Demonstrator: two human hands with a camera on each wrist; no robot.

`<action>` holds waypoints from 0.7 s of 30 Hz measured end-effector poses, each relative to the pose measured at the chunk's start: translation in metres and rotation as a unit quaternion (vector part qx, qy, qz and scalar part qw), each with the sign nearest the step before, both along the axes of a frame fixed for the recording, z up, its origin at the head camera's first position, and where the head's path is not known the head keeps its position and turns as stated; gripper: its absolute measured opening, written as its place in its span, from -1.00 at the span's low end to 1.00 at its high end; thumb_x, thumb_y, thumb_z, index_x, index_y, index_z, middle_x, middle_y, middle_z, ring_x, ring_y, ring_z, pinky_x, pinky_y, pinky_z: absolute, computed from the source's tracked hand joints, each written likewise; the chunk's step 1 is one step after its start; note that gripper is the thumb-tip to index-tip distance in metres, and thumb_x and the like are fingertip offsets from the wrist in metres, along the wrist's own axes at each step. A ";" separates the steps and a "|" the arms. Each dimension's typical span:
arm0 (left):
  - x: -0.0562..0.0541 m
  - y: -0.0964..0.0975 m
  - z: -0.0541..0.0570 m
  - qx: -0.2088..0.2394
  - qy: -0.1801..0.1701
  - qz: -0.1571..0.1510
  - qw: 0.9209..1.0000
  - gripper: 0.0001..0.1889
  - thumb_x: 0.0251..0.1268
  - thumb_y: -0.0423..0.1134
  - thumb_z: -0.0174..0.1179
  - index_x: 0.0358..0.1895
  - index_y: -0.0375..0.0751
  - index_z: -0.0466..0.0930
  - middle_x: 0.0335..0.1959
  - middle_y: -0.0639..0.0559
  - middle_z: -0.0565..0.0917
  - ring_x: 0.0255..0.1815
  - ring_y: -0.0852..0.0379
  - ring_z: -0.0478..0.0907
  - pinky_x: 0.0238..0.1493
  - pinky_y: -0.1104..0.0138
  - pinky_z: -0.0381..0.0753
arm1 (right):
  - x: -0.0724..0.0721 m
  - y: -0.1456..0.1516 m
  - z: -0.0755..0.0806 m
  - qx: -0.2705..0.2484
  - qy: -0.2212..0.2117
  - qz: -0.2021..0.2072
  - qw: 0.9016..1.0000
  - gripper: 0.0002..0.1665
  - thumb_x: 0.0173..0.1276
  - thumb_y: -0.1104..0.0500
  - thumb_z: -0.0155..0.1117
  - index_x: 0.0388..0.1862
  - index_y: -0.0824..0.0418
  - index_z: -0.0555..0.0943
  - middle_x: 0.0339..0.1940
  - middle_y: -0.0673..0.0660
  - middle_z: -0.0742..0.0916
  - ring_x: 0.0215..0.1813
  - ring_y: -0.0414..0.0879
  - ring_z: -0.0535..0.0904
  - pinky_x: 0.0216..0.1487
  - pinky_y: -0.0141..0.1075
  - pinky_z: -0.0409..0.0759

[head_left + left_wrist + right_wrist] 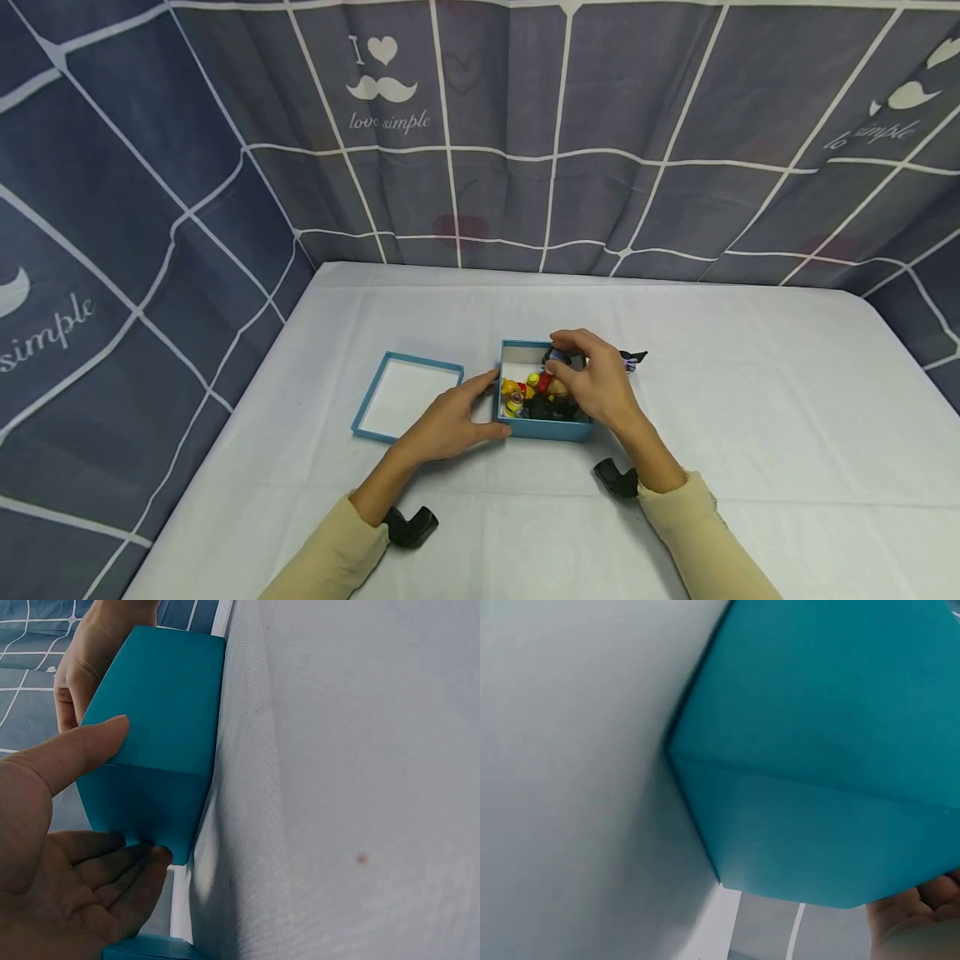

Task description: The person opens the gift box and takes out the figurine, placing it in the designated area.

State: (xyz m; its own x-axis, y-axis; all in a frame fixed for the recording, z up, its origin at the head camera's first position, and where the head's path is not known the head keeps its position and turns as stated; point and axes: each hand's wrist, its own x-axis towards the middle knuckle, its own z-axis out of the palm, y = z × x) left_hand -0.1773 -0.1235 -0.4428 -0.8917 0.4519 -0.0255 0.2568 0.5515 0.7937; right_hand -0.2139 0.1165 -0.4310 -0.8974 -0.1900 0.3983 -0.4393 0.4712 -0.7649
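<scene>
A blue box [551, 429] without its lid stands on the white table. Small toy figures lie inside it, among them a yellow and red one [512, 389] and a black one [551, 407]. My left hand [450, 419] holds the box at its near left corner, the thumb [101, 746] on the near wall and the fingertips against the left side. Over the box's right part, my right hand [598, 379] pinches a dark toy figure [556, 356] between thumb and index finger. In the right wrist view the box [817, 832] hides that figure and most of the hand.
Left of the box lies its lid [370, 398], white inside with a blue rim. Right of it, partly behind my right hand, is a black and purple toy [633, 361]. A grey checked curtain [495, 200] hangs behind the table.
</scene>
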 end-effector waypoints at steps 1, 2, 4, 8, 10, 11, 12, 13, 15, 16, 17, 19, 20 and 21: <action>0.000 0.000 0.000 0.000 0.001 0.000 1.000 -0.07 0.17 -0.01 0.43 0.53 -0.26 0.15 0.48 -0.17 0.27 0.46 -0.09 0.22 0.40 0.01 0.24 | 0.000 0.000 0.001 -0.011 -0.006 0.005 1.000 -0.61 0.21 0.38 0.44 0.04 0.37 0.65 -0.12 0.19 0.71 -0.03 0.07 0.62 0.07 0.02 0.56; 0.000 0.000 0.001 -0.001 0.001 0.000 1.000 -0.07 0.17 -0.01 0.43 0.53 -0.26 0.15 0.48 -0.18 0.27 0.46 -0.10 0.22 0.40 0.01 0.24 | 0.001 0.000 0.001 -0.022 -0.013 0.012 1.000 -0.61 0.22 0.37 0.44 0.05 0.37 0.64 -0.11 0.20 0.71 -0.02 0.08 0.63 0.08 0.03 0.57; 0.001 0.001 0.001 -0.003 0.002 0.000 1.000 -0.07 0.17 -0.01 0.43 0.53 -0.27 0.15 0.47 -0.19 0.27 0.46 -0.11 0.23 0.40 0.01 0.24 | 0.002 0.000 0.002 -0.040 -0.027 0.026 0.999 -0.61 0.24 0.37 0.43 0.06 0.38 0.63 -0.09 0.23 0.70 -0.01 0.09 0.64 0.08 0.03 0.58; 0.001 0.001 0.002 -0.009 0.001 0.000 1.000 -0.07 0.18 -0.01 0.43 0.53 -0.27 0.15 0.47 -0.19 0.27 0.46 -0.11 0.22 0.40 0.02 0.24 | 0.003 0.001 0.005 -0.028 -0.042 0.051 0.997 -0.61 0.25 0.38 0.41 0.07 0.41 0.62 -0.07 0.25 0.68 -0.01 0.10 0.65 0.04 0.02 0.61; 0.001 0.001 0.002 -0.009 0.001 0.000 1.000 -0.07 0.18 -0.02 0.43 0.52 -0.29 0.15 0.47 -0.20 0.27 0.46 -0.12 0.22 0.40 0.01 0.24 | 0.004 0.000 0.006 -0.002 -0.035 0.057 0.998 -0.63 0.26 0.37 0.41 0.05 0.41 0.64 -0.07 0.21 0.67 0.00 0.09 0.65 0.03 0.02 0.62; 0.000 0.001 0.002 -0.011 0.000 0.001 1.000 -0.07 0.18 -0.02 0.43 0.52 -0.28 0.15 0.47 -0.19 0.28 0.46 -0.11 0.22 0.40 0.01 0.24 | 0.004 0.000 0.006 0.011 -0.031 0.060 0.998 -0.65 0.27 0.37 0.40 0.04 0.42 0.64 -0.07 0.20 0.67 0.01 0.10 0.65 0.01 0.03 0.62; 0.000 0.001 0.002 -0.012 0.000 0.001 1.000 -0.07 0.18 -0.03 0.43 0.53 -0.27 0.15 0.47 -0.19 0.28 0.46 -0.11 0.22 0.40 0.02 0.25 | 0.004 0.000 0.006 0.022 -0.028 0.062 0.997 -0.66 0.28 0.35 0.40 0.03 0.42 0.65 -0.06 0.18 0.66 0.02 0.10 0.64 0.00 0.04 0.62; 0.000 0.000 0.002 -0.013 0.000 0.002 1.000 -0.08 0.18 -0.03 0.43 0.53 -0.27 0.15 0.47 -0.18 0.28 0.46 -0.10 0.22 0.40 0.02 0.25 | 0.004 0.000 0.006 0.033 -0.025 0.063 0.997 -0.67 0.29 0.34 0.40 0.02 0.42 0.65 -0.05 0.18 0.66 0.04 0.11 0.64 0.00 0.05 0.62; 0.000 0.000 0.002 -0.014 0.000 0.003 1.000 -0.08 0.18 -0.03 0.43 0.53 -0.25 0.15 0.48 -0.17 0.28 0.46 -0.09 0.22 0.40 0.03 0.25 | 0.005 -0.001 0.006 0.051 -0.025 0.062 0.996 -0.66 0.32 0.29 0.39 0.04 0.40 0.66 0.00 0.18 0.67 0.06 0.11 0.63 -0.01 0.07 0.60; 0.000 0.000 0.002 -0.015 0.000 0.003 1.000 -0.08 0.18 -0.04 0.43 0.53 -0.24 0.15 0.48 -0.15 0.27 0.46 -0.08 0.22 0.40 0.04 0.24 | 0.005 -0.001 0.005 0.058 -0.025 0.060 0.996 -0.65 0.32 0.27 0.39 0.05 0.39 0.66 0.02 0.18 0.67 0.06 0.12 0.63 -0.01 0.09 0.60; 0.000 0.000 0.001 -0.015 0.000 0.002 1.000 -0.08 0.18 -0.03 0.43 0.53 -0.24 0.15 0.48 -0.15 0.27 0.46 -0.08 0.22 0.40 0.03 0.25 | 0.005 0.000 0.005 0.066 -0.026 0.058 0.996 -0.64 0.32 0.26 0.39 0.06 0.38 0.65 0.04 0.19 0.68 0.05 0.11 0.63 -0.01 0.09 0.59; 0.000 0.000 0.001 -0.016 0.000 0.001 1.000 -0.08 0.18 -0.03 0.43 0.53 -0.23 0.14 0.48 -0.15 0.27 0.46 -0.07 0.22 0.40 0.03 0.24 | 0.005 0.000 0.004 0.079 -0.027 0.056 0.995 -0.61 0.31 0.22 0.41 0.08 0.35 0.65 0.05 0.19 0.70 0.04 0.09 0.63 0.01 0.09 0.58; 0.000 0.000 0.001 -0.014 0.001 -0.001 1.000 -0.08 0.19 -0.03 0.42 0.53 -0.25 0.14 0.48 -0.16 0.27 0.46 -0.09 0.22 0.40 0.02 0.25 | 0.005 0.000 0.003 0.085 -0.026 0.055 0.995 -0.59 0.30 0.20 0.42 0.08 0.34 0.65 0.04 0.19 0.71 0.02 0.08 0.63 0.01 0.08 0.58; 0.000 0.000 0.000 -0.015 0.000 -0.002 1.000 -0.08 0.19 -0.02 0.42 0.53 -0.24 0.14 0.48 -0.16 0.27 0.46 -0.09 0.22 0.40 0.02 0.25 | 0.005 0.000 0.003 0.090 -0.024 0.055 0.994 -0.58 0.29 0.18 0.44 0.08 0.34 0.65 0.03 0.20 0.72 0.01 0.07 0.63 0.02 0.07 0.58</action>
State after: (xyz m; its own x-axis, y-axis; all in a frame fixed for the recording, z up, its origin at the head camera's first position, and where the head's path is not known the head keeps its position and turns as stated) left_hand -0.1775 -0.1235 -0.4424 -0.8901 0.4542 -0.0387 0.2590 0.5737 0.7771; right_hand -0.2091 0.1166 -0.4283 -0.8843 -0.3520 0.3069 -0.4610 0.5528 -0.6942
